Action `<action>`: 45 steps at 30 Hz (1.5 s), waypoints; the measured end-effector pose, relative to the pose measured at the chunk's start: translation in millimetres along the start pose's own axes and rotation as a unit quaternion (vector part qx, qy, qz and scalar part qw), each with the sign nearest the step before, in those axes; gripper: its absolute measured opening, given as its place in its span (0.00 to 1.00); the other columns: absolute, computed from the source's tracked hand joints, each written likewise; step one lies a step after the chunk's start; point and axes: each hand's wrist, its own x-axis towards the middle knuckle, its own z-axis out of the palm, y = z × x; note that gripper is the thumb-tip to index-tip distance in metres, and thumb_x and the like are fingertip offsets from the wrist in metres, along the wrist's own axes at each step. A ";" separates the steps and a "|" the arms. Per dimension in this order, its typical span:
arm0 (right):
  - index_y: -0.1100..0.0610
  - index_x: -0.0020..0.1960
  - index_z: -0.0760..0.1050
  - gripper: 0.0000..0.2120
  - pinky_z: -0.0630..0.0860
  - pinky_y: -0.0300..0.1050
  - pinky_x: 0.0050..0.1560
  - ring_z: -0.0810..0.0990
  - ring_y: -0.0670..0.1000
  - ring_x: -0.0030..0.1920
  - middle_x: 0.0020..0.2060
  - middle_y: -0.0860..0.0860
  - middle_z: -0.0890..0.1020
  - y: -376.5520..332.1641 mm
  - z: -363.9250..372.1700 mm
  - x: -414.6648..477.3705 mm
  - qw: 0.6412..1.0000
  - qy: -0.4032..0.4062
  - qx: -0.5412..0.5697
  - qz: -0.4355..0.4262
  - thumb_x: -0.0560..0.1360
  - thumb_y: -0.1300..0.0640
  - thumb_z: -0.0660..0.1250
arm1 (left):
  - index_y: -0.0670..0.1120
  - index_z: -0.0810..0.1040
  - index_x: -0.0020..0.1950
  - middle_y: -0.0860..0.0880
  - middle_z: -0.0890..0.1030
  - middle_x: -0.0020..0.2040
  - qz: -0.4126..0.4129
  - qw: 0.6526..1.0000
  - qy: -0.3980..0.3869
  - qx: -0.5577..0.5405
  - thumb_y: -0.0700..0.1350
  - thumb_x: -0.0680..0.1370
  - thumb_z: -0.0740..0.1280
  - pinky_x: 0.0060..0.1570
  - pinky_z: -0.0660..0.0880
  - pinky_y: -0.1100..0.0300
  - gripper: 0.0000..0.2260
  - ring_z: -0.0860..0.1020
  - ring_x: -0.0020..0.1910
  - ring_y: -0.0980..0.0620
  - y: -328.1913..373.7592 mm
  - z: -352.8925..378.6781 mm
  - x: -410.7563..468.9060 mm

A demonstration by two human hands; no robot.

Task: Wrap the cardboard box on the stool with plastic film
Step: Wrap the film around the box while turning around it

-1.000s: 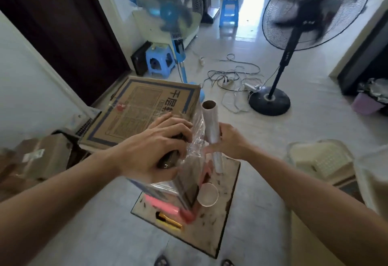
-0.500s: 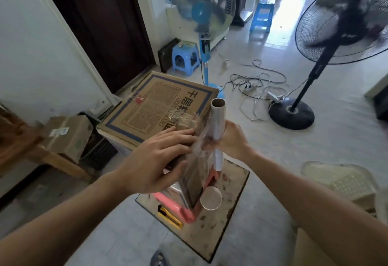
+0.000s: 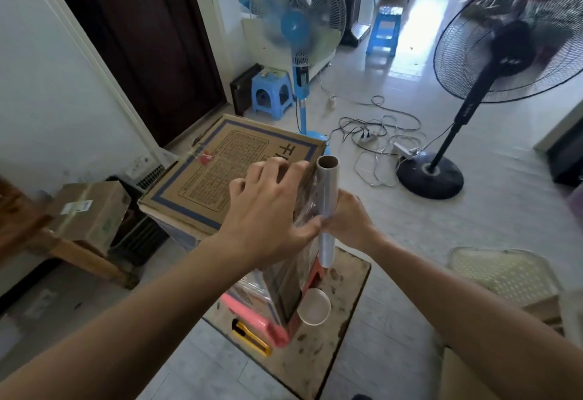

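Cardboard box point(image 3: 220, 178) under splayed left hand point(image 3: 271, 219); right hand point(image 3: 350, 223) clenched around upright film roll point(image 3: 327, 210).

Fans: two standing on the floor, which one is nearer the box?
The blue fan, standing just behind the cardboard box, its base partly hidden by it. The black fan stands apart to the right, past the tangle of cables.

Matt brown cardboard box point(image 3: 220, 175) w/ printed top; glossy clear plastic film point(image 3: 307, 210) crinkling off a cardboard-core roll point(image 3: 328, 197); rough stained board point(image 3: 344, 305) sitting underneath; pink plastic stool point(image 3: 271, 330).
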 end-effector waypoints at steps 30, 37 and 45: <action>0.62 0.67 0.70 0.19 0.83 0.53 0.45 0.84 0.56 0.31 0.48 0.61 0.79 118.2 41.6 28.1 0.745 -0.194 0.409 0.490 0.82 0.51 0.62 | 0.47 0.87 0.42 0.47 0.74 0.53 -0.002 0.999 0.041 -0.012 0.52 0.74 0.74 0.47 0.76 0.53 0.09 0.74 0.49 0.51 32.3 20.3 83.0; 0.66 0.57 0.76 0.17 0.76 0.42 0.31 0.77 0.52 0.32 0.38 0.57 0.79 121.7 41.6 35.3 0.697 -0.206 0.407 0.553 0.78 0.52 0.67 | 0.48 0.87 0.45 0.48 0.74 0.53 0.014 0.999 0.032 -0.021 0.52 0.75 0.73 0.48 0.76 0.56 0.09 0.74 0.48 0.51 26.1 21.1 83.7; 0.60 0.50 0.78 0.18 0.71 0.41 0.35 0.76 0.50 0.33 0.36 0.54 0.79 152.7 33.0 58.1 0.715 -0.255 0.357 0.545 0.72 0.46 0.71 | 0.49 0.82 0.44 0.50 0.69 0.50 -0.024 1.000 0.005 -0.001 0.53 0.75 0.70 0.47 0.76 0.53 0.08 0.70 0.48 0.53 35.1 17.7 94.2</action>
